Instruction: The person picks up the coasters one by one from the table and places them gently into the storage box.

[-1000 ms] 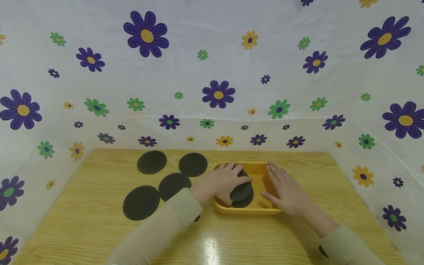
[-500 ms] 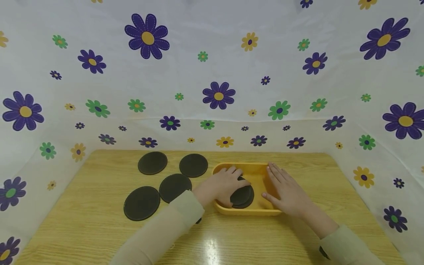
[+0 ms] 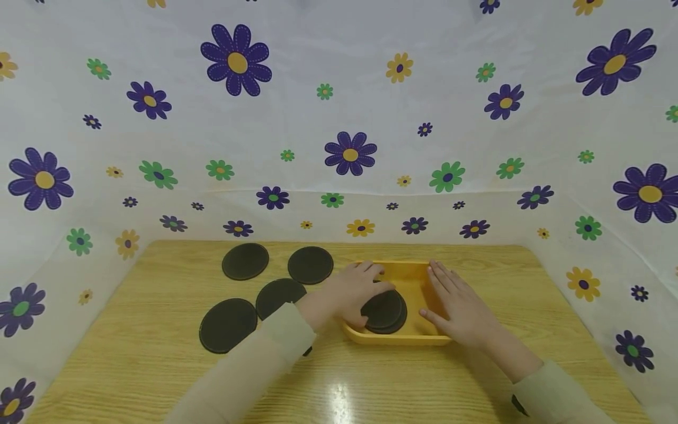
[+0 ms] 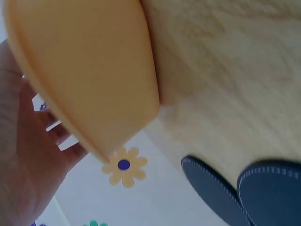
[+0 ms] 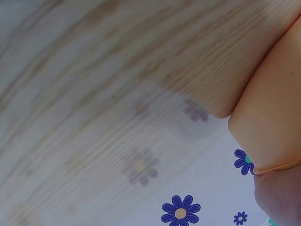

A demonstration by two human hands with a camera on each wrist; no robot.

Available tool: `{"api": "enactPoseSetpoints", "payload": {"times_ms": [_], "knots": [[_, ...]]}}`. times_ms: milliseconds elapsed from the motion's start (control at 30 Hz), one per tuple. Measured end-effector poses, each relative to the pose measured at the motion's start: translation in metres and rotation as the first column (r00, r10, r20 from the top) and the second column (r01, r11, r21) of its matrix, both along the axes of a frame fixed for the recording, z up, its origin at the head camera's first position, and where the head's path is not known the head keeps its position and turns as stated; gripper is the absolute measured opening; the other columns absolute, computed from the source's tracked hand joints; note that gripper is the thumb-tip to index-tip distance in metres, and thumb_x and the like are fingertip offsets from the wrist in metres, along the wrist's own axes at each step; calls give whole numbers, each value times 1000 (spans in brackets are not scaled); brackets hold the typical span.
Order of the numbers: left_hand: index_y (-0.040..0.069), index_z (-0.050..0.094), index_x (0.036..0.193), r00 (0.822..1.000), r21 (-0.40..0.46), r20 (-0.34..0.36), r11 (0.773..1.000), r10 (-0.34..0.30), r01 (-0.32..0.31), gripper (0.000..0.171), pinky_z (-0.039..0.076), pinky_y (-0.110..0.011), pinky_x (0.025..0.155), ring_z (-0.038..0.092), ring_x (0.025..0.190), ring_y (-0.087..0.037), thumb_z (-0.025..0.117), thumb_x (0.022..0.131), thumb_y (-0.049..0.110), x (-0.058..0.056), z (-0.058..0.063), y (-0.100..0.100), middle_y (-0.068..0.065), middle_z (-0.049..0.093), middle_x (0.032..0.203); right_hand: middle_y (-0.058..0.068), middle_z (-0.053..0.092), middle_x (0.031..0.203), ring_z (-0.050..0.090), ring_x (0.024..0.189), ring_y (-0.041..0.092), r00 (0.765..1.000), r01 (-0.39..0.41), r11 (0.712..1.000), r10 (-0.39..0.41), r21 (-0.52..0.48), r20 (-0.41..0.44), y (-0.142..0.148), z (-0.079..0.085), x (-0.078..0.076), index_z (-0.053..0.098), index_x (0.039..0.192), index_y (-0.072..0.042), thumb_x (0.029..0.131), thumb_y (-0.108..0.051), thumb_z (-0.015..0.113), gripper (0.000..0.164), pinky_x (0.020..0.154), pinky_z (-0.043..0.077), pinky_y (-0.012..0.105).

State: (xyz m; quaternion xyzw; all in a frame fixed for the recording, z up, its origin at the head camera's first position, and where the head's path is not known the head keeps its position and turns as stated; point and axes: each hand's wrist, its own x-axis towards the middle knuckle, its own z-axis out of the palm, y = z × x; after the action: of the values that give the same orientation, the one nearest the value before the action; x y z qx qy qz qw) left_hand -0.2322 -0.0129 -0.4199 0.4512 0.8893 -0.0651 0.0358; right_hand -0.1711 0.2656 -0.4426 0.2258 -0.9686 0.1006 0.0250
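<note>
A yellow tray [image 3: 402, 340] sits right of centre on the table. Inside its left part lie black round coasters [image 3: 385, 311], at least two, one overlapping another. My left hand [image 3: 354, 294] reaches over the tray's left rim, fingers spread and bent loosely at the coasters' left edge; whether the fingertips touch them is hard to tell. In the left wrist view the hand [image 4: 37, 155] shows beyond the tray wall [image 4: 89, 70]. With straight fingers my right hand [image 3: 462, 309] rests along the tray's right rim, thumb inside.
Left of the tray, several more black coasters lie flat: a far-left one [image 3: 245, 261], one near the tray [image 3: 311, 265], one partly behind the left sleeve [image 3: 278, 297], and a front one [image 3: 228, 325]. A flowered cloth [image 3: 349, 118] encloses the table [image 3: 132, 318].
The upper coaster has come down onto the one below it in the tray. My left hand has since drawn slightly left, uncovering more of it. The right hand has stayed put.
</note>
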Motion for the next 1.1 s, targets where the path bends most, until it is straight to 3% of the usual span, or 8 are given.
{"api": "enactPoseSetpoints", "payload": {"times_ms": [333, 533, 667, 867, 1100], "knots": [[29, 50, 158, 1000, 68, 8, 998, 14, -15, 83, 39, -46, 126, 44, 152, -29, 86, 84, 42, -3, 20, -25, -8, 44, 163, 25, 19, 175, 22, 162, 46, 1000, -7, 1000, 7, -2, -8, 2, -2, 1, 26, 164, 8, 105, -48, 57, 87, 134, -3, 33], [28, 50, 157, 998, 92, 10, 994, 55, -56, 83, 36, -49, 127, 41, 154, -30, 86, 84, 40, -9, 29, -46, -9, 44, 164, 25, 19, 175, 22, 162, 46, 1000, -9, 1000, 9, -1, -9, 1, -1, 1, 26, 164, 8, 105, -47, 58, 87, 135, 2, 38], [24, 52, 156, 996, 111, 10, 989, 94, -94, 85, 36, -54, 126, 43, 151, -34, 87, 82, 42, -14, 30, -65, -13, 45, 162, 24, 19, 175, 22, 162, 45, 1000, -7, 1000, 7, 8, -8, 0, -2, 1, 26, 164, 8, 105, -48, 57, 87, 136, 6, 41], [18, 52, 155, 990, 111, 17, 984, 139, -140, 81, 35, -61, 124, 42, 150, -41, 87, 85, 36, -23, 29, -100, -20, 44, 161, 25, 18, 175, 21, 162, 46, 1000, -5, 1000, 5, 4, -11, 1, -3, 0, 25, 164, 8, 105, -48, 57, 87, 135, 1, 37], [18, 56, 153, 973, 105, -19, 968, 229, -226, 81, 41, -61, 119, 45, 147, -39, 89, 81, 35, -32, 23, -139, -18, 47, 158, 25, 19, 175, 22, 162, 46, 1000, -13, 1000, 13, 2, -20, 1, -4, -1, 25, 164, 8, 105, -47, 58, 88, 135, -1, 35]]}}
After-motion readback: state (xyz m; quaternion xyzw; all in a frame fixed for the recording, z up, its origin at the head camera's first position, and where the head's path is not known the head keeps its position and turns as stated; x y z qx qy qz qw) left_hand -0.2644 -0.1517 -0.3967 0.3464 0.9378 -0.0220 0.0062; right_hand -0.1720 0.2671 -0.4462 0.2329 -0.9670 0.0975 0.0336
